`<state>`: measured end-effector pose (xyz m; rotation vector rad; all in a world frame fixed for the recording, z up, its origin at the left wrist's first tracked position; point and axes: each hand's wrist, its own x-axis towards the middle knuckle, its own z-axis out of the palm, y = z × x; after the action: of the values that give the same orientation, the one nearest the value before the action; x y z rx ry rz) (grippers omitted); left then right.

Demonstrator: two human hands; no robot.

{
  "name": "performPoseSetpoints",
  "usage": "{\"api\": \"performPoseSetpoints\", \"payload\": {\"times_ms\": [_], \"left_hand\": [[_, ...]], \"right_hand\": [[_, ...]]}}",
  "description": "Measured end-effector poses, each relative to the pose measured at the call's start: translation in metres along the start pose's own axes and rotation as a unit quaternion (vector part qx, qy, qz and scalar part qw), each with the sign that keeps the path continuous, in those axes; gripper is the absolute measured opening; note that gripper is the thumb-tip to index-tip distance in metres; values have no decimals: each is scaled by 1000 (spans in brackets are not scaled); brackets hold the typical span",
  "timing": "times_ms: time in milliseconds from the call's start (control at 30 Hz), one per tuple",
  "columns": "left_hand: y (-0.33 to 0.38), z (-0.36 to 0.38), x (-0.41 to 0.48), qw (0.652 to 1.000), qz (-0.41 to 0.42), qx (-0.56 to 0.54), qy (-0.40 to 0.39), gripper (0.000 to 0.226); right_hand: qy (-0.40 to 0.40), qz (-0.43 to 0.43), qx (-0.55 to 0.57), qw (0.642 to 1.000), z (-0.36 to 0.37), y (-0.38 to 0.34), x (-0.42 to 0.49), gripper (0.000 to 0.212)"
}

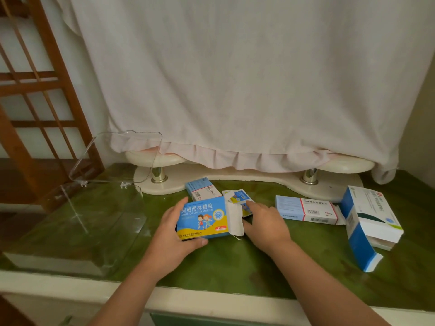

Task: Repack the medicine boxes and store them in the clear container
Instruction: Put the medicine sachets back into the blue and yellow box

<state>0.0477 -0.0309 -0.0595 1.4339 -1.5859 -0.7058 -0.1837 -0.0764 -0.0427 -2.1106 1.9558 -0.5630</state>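
My left hand (pixel 174 229) grips the amoxicillin box (pixel 202 217) by its left end, thumb along the near lower edge and fingers curled over the far top edge. The box is face up, low over the table (pixel 235 267), centre of view. Its white end flap (pixel 235 218) hangs open at 3 o'clock.

My right hand (pixel 266 222) sits just past that flap at 3 o'clock from the box. It is palm down with the fingers mostly straight, and the fingertips touch a blue sachet (pixel 237 196) at the box mouth. The thumb is close to the flap's lower corner. I see no closed grip.

The small medicine box (pixel 200 188) lies at 12 o'clock, just behind the amoxicillin box. A long white box (pixel 306 209) lies flat at 3 o'clock, near my right hand but apart from it. A large blue-white box (pixel 369 222) is further out at 3 o'clock, tilted, with its near end open.

The clear container (pixel 70 231) sits at 9 o'clock from my left hand, near but not touching it. Its lid (pixel 117 156) is raised at the back. A pale cloth (pixel 235 78) hangs behind everything at 12 o'clock.
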Motion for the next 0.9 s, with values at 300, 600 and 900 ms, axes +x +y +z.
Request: {"api": "performPoseSetpoints", "payload": {"times_ms": [300, 600, 900], "left_hand": [[1, 1, -1, 1000, 2, -3, -2, 106], [0, 0, 0, 1000, 3, -2, -8, 107], [2, 1, -1, 1000, 4, 0, -7, 106]], "right_hand": [[99, -21, 29, 994, 8, 10, -10, 25], [171, -7, -23, 985, 12, 11, -21, 6], [218, 8, 32, 975, 9, 19, -26, 10]]}}
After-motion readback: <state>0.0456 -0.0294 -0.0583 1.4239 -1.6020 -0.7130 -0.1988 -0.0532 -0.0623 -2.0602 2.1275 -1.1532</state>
